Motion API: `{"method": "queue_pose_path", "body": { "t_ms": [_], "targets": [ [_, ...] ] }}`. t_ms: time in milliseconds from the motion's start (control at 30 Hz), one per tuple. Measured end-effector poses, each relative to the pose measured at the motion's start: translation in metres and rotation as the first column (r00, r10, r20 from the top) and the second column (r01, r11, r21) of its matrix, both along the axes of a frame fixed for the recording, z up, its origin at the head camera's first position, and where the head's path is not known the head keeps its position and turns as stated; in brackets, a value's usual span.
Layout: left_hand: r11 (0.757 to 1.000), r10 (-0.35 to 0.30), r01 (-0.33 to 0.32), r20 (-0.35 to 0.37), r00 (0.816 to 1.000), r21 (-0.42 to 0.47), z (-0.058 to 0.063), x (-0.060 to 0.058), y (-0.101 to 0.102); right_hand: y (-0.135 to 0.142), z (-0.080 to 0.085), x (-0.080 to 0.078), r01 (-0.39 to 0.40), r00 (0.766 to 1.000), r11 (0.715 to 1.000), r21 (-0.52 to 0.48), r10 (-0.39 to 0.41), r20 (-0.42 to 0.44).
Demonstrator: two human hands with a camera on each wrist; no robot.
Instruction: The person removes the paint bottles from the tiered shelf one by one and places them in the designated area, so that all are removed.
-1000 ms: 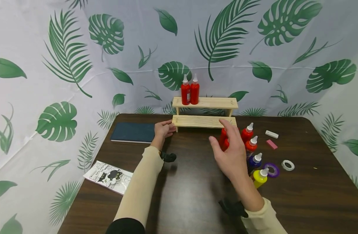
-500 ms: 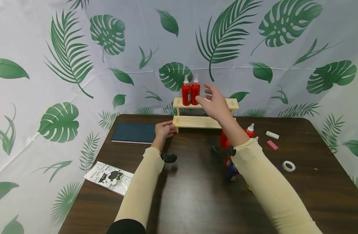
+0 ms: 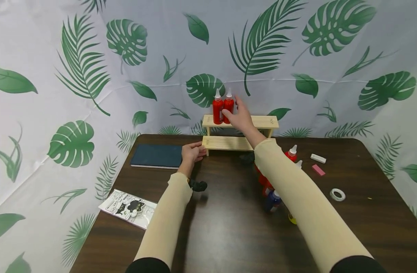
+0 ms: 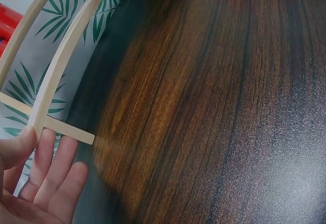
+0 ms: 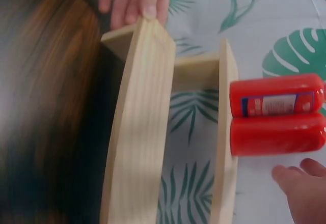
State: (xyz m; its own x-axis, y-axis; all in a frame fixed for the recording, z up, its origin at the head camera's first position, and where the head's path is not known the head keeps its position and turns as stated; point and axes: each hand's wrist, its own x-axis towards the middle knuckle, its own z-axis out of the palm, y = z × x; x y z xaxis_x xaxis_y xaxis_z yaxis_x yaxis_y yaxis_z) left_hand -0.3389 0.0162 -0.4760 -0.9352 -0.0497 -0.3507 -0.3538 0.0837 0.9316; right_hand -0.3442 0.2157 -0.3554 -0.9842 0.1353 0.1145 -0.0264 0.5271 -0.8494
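Two red squeeze bottles, the left one (image 3: 217, 111) and the right one (image 3: 228, 103), stand upright side by side on the upper tier of a two-step wooden rack (image 3: 228, 143). My right hand (image 3: 241, 118) is beside the right bottle, thumb and fingers spread apart. A small gap separates that hand (image 5: 310, 188) from the bottles (image 5: 277, 98) in the right wrist view. At the rack's left end, my left hand (image 3: 192, 152) grips the lower board. Its thumb lies on the board's end and its fingers (image 4: 61, 165) touch the leg below.
Below my right sleeve, partly hidden, stand several bottles: red (image 3: 291, 154), blue (image 3: 272, 201) and yellow (image 3: 292, 219). A dark notebook (image 3: 156, 154) and a cat-print package (image 3: 128, 206) lie left. Right are a white block (image 3: 318, 158), a pink block (image 3: 318, 170) and a white ring (image 3: 337, 195).
My right hand has moved from above the bottles on the table up and away to the upper tier, then slightly left towards the right red bottle. The left hand keeps its place.
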Motion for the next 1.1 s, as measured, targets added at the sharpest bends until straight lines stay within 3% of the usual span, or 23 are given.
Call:
{"method": "queue_pose_path", "body": {
  "t_ms": [167,333,500,700,833,933,1000,1100],
  "targets": [
    [1.000,-0.005,0.005,-0.021,1.000,-0.001,0.000,-0.001,0.004,-0.004,0.001,-0.009,-0.017,0.998,0.998,-0.064,0.013,-0.064],
    [1.000,-0.018,0.018,-0.016,1.000,-0.001,-0.002,0.000,0.007,-0.005,0.000,-0.011,0.087,0.996,0.987,-0.136,-0.088,-0.001],
    [1.000,-0.013,0.013,-0.007,1.000,-0.001,-0.003,0.001,0.006,-0.006,-0.004,-0.009,0.171,0.984,0.977,-0.125,-0.175,-0.016],
    [1.000,-0.001,0.001,-0.007,1.000,-0.008,-0.003,0.001,0.004,0.004,-0.002,-0.002,0.181,0.983,0.979,-0.097,-0.184,-0.017],
    [1.000,0.001,-0.001,-0.015,1.000,-0.003,-0.003,0.000,0.003,0.013,0.008,0.009,0.123,0.992,0.991,-0.050,-0.122,0.019],
    [1.000,0.004,-0.004,-0.013,1.000,0.006,-0.002,0.000,0.002,0.020,0.016,0.018,0.027,0.996,1.000,-0.009,-0.026,0.089],
    [1.000,0.004,-0.004,-0.010,1.000,0.007,-0.002,0.001,0.001,0.024,0.020,0.023,-0.050,0.986,0.999,-0.001,0.049,0.158],
    [1.000,0.000,0.000,-0.006,1.000,0.003,-0.001,0.002,-0.001,0.030,0.023,0.031,-0.167,0.950,0.986,0.015,0.156,0.272]
  ]
}}
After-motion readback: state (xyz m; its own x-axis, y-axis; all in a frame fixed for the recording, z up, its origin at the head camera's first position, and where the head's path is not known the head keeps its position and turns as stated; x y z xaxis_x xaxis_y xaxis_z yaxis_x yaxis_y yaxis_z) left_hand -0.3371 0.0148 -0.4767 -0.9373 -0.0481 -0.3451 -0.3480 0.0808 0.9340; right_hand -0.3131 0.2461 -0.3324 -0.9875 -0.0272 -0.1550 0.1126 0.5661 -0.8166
